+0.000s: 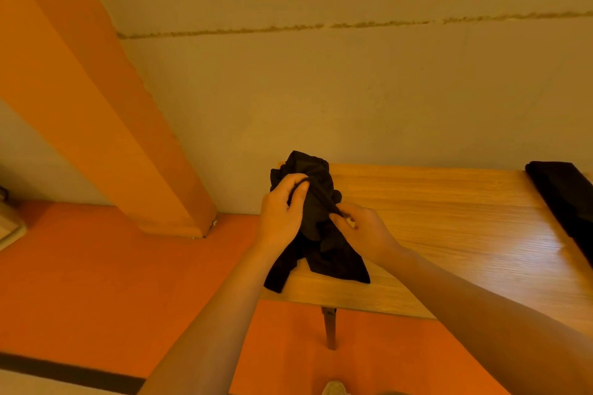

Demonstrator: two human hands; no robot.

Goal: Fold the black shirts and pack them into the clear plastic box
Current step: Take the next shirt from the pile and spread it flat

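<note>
the shirt (316, 221) sits just below the middle of the frame, a bunched black wad held up over the left end of the table (449, 211), with its loose tails hanging down to the near edge there. the left hand (280, 215) has its fingers curled round the upper part of the wad, thumb hooked over a ridge of cloth. the right hand (362, 229) pinches a fold at the wad's right side, fingertips drawn together on the fabric.

the likely step, as i judge it, is finding the collar or a hem so the shirt can be shaken out flat. the risks from here:

- both grips are on crumpled cloth, not on a seam, so pulling apart may only twist it tighter.
- the wad hangs over the table's corner; if one grip slips, the tails could drag the shirt off onto the floor (96, 282) at lower left.
- laying it so near the edge leaves little room to spread it.

a dark cloth (564, 199) lies at the right edge of the frame; whether it is another shirt i cannot tell. no box is in view.
</note>
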